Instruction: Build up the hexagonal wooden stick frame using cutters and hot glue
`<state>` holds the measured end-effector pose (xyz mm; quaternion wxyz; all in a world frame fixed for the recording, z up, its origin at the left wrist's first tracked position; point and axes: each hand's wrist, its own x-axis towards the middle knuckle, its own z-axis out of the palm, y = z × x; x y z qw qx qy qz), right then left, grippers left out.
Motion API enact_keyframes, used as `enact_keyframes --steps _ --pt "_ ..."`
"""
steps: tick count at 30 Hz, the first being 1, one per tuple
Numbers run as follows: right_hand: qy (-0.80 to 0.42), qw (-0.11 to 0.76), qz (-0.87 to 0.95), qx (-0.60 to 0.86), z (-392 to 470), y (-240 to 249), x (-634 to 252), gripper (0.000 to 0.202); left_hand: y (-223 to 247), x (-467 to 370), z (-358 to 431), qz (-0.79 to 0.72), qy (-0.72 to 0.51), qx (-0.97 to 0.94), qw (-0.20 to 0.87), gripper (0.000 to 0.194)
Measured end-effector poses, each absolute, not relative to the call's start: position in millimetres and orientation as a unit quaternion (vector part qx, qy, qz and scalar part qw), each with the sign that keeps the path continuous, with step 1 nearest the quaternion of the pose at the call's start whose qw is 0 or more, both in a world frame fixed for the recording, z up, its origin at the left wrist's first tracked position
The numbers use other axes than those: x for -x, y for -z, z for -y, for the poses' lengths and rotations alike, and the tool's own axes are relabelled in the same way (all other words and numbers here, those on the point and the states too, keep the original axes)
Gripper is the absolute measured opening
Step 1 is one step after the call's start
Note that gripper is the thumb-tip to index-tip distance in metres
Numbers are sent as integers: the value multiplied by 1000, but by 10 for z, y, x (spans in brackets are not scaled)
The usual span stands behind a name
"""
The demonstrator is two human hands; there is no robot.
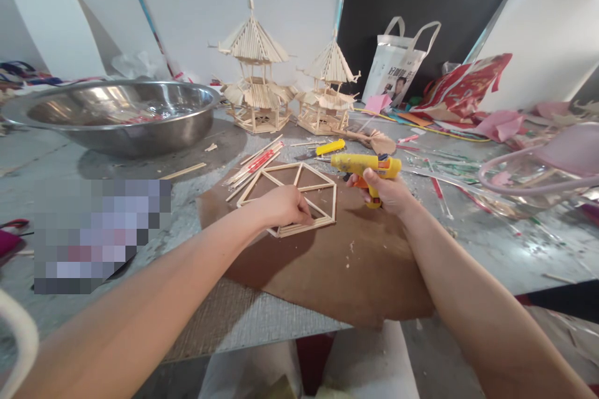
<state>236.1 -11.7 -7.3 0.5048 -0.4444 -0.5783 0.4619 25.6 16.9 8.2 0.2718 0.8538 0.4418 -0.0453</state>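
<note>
A six-sided frame of pale wooden sticks [336, 202] with spokes lies on a brown sheet [327, 280]. My left hand [286, 204] reaches over it, fingers closed on a wooden stick [299, 226] at its near side, where several sticks lie side by side. The fingertips are partly hidden. Right of the frame, my right hand [386, 190] grips a yellow hot glue gun [360, 164], its nozzle pointing left above the frame's far right. Loose sticks in red-marked wrappers [259, 162] lie at the frame's far left. A yellow utility knife [330, 148] lies behind the glue gun nozzle.
Two stick-built pagodas [255, 96] [327, 90] stand at the back. A wide metal basin [140, 137] sits back left. Behind on the right are a white bag [393, 65] and a red bag [463, 90]. Wrappers and a pink transparent basket [538, 168] occupy the right side.
</note>
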Motion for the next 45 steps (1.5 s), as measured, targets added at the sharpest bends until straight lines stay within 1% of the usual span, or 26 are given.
enact_keyframes --steps 10,20,32,45 --pt "-467 511 573 439 118 79 -2366 46 -110 -249 -142 -434 46 -864 253 30" --pt "-454 509 588 436 112 102 -2380 45 -59 -195 -163 -423 36 -857 290 27" --pt "-449 502 590 445 112 98 -2381 46 -47 -206 -162 -440 37 -851 284 28" --pt "-443 501 600 439 101 118 -2391 46 -50 -206 -163 -430 37 -857 280 26"
